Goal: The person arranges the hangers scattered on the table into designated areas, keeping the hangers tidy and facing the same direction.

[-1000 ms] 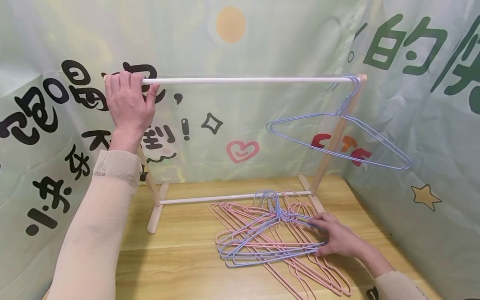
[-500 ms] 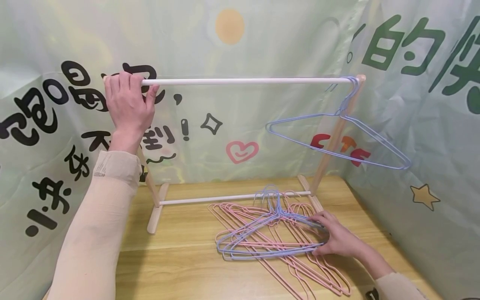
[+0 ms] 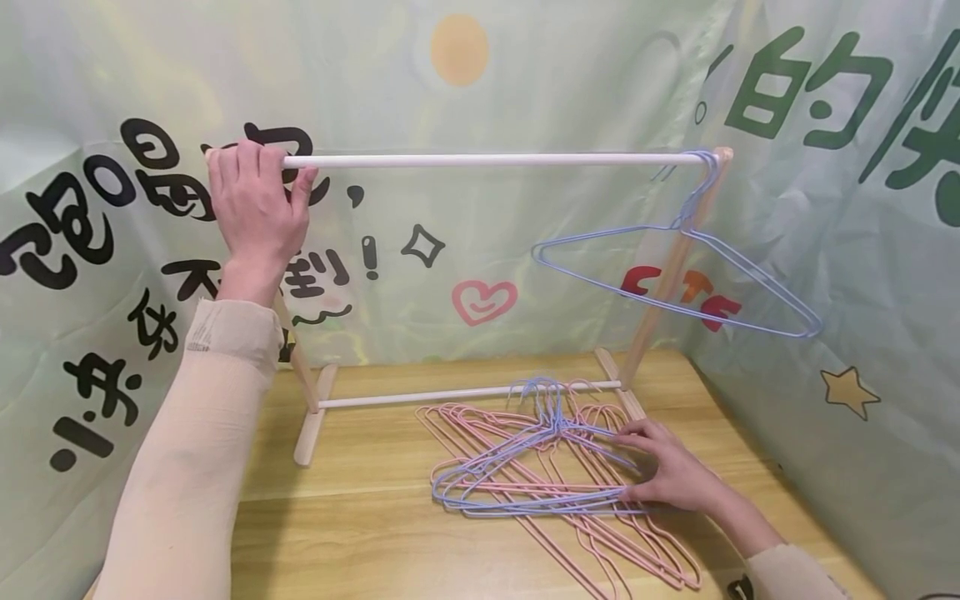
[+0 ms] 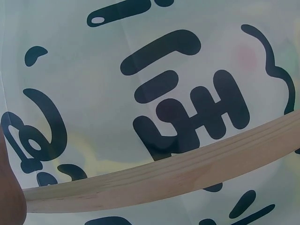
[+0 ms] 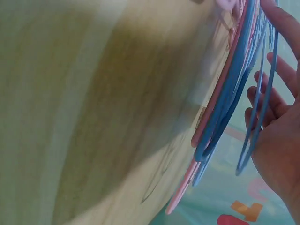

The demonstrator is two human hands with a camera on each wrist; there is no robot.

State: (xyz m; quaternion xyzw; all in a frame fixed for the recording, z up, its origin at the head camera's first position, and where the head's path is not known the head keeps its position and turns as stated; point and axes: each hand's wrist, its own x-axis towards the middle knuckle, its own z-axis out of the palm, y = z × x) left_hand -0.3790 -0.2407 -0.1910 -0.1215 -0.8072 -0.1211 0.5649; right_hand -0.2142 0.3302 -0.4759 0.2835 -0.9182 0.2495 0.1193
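A small clothes rack with wooden legs and a white top rod (image 3: 487, 160) stands on the table. My left hand (image 3: 258, 208) grips the rod's left end, fingers over the top. In the left wrist view a wooden leg (image 4: 154, 176) of the rack crosses low. Several blue wire hangers (image 3: 517, 505) lie over pink hangers (image 3: 600, 533) in front of the rack. My right hand (image 3: 671, 473) holds the right end of a blue hanger, thumb by the bottom bar. In the right wrist view a blue hanger (image 5: 258, 112) stands apart from the stack, inside the fingers.
Blue hangers (image 3: 757, 321) hang from the rod's right end. A lower white rod (image 3: 405, 398) joins the rack's feet, and hanger hooks overlap it. Printed fabric (image 3: 495, 100) stands behind and beside the wooden table (image 3: 345, 533).
The lower edges of the blue hangers have shifted a little toward the rack. My right hand has moved slightly left along the hanger ends. My left hand stays on the rod.
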